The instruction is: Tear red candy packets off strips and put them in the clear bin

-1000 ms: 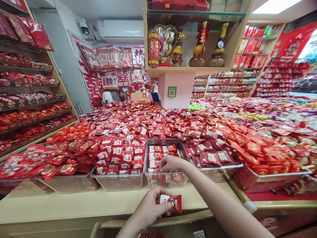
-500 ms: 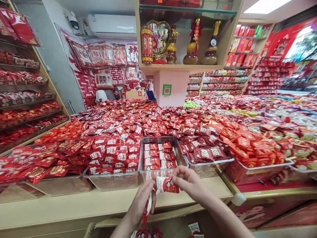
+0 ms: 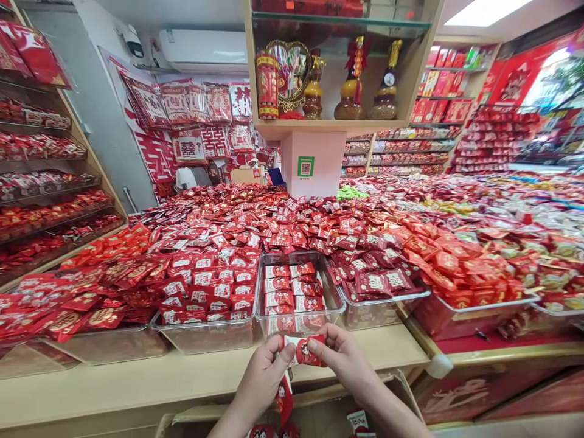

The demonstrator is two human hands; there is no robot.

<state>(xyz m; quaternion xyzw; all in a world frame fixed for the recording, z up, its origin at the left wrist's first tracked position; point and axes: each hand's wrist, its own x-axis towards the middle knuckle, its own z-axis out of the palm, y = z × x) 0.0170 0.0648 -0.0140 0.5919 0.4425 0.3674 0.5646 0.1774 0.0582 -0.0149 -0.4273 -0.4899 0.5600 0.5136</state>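
Between my two hands is a small red and white candy packet [image 3: 305, 351] printed with cartoon figures. My left hand [image 3: 260, 380] pinches its left end with thumb and fingers. The fingers of my right hand [image 3: 342, 356] are closed on its right end. A second red packet [image 3: 285, 398] hangs beneath my left hand, tucked in its fingers. Just beyond my hands stands a clear plastic bin [image 3: 337, 310], where matching packets [image 3: 279, 298] lie in two neat columns. Below my wrists an opened cardboard box [image 3: 196, 417] holds a few more packets, partly hidden by my arms.
Bins of red packets flank the middle one: white-labelled packets [image 3: 201, 292] at left, dark red ones [image 3: 378, 283] at right. A wooden ledge [image 3: 114, 380] runs along the front. A pillar with a QR code [image 3: 305, 167] and a display cabinet [image 3: 328, 126] rise behind.
Both hands have lowered slightly with the packet. My left thumb now lies over its left end, and my hands have drawn closer together around it.
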